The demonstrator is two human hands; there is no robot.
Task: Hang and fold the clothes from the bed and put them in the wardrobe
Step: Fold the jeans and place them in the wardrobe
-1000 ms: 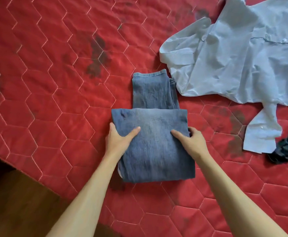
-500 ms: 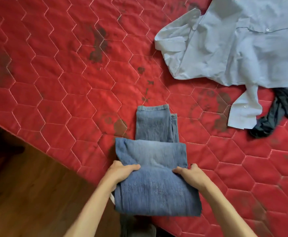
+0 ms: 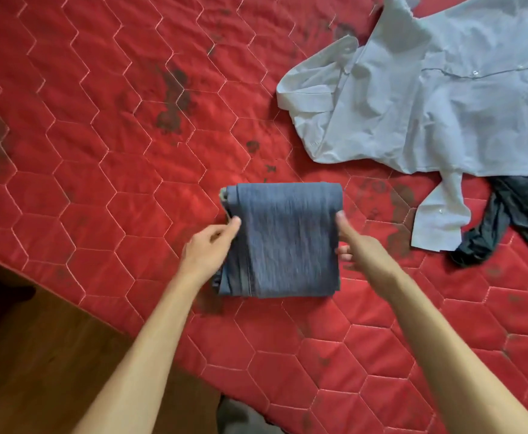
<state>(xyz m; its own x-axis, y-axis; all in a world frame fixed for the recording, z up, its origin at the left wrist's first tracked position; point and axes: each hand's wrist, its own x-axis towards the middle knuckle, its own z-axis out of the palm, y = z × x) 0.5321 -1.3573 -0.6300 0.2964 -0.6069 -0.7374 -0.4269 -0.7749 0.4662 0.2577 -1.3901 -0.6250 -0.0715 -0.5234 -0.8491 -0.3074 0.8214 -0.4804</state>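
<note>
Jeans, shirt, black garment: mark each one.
jeans (image 3: 287, 242), head view, middle of the folded top layer
shirt (image 3: 444, 104), head view, crumpled body panel
black garment (image 3: 525, 208), head view, bunched part beside the shirt cuff

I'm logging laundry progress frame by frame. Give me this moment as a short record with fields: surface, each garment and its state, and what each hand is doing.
surface: red quilted bedspread, wooden floor at lower left
jeans: folded into a compact rectangle, lying on the bedspread
shirt: pale blue, unfolded and crumpled, upper right
dark garment: crumpled, partly under the shirt's sleeve
left hand: grips the jeans' left edge
right hand: grips the jeans' right edge
progress: jeans folded; shirt and dark garment untouched
</note>
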